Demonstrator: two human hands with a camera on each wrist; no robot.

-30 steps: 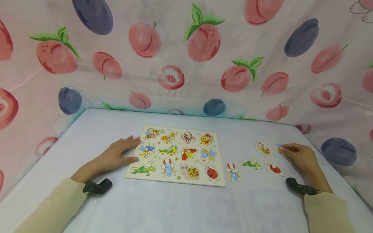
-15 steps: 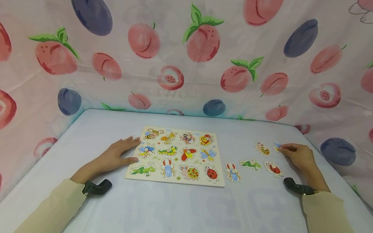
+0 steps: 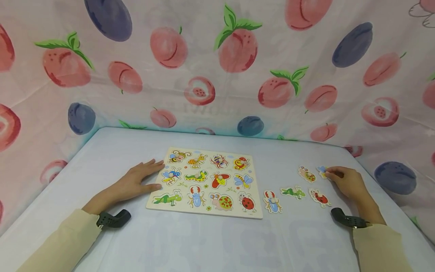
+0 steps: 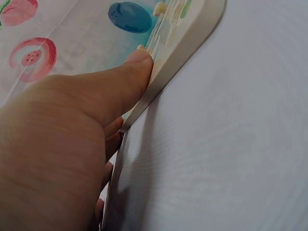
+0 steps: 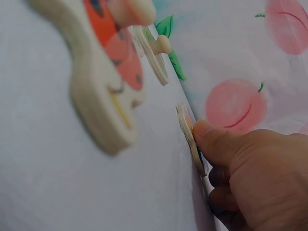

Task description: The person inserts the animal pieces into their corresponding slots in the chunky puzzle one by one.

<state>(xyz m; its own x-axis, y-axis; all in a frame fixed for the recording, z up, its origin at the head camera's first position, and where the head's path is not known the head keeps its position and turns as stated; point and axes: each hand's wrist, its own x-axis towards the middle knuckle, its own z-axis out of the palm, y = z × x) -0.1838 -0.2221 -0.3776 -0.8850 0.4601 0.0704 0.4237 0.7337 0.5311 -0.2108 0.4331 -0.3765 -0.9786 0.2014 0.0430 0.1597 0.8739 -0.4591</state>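
Note:
My left hand point(image 3: 137, 179) lies at the left edge of a wooden peg puzzle board point(image 3: 200, 212) with fingers straight; its thumb touches the board's edge in the left wrist view. Far to the right, my right hand point(image 3: 348, 183) pinches a blue-winged insect puzzle piece point(image 3: 321, 172) between thumb and fingers, low over the table. In the right wrist view the thumb covers part of that piece point(image 5: 185, 120). Close by lie a snail piece point(image 3: 307, 174), a ladybug piece point(image 3: 319, 197), a grasshopper piece point(image 3: 293, 192) and a stag beetle piece point(image 3: 272, 201).
Several pegged insect pieces, such as the caterpillar point(image 3: 196, 175), sit in the board's upper part. Its front row shows printed pictures without pegs. A white cloth covers the table point(image 3: 204, 245); a fruit-patterned curtain point(image 3: 210, 45) hangs behind and at the sides.
The blue-winged piece has shifted slightly left in my right hand's pinch and shows more of itself. My left hand and the board stay where they were.

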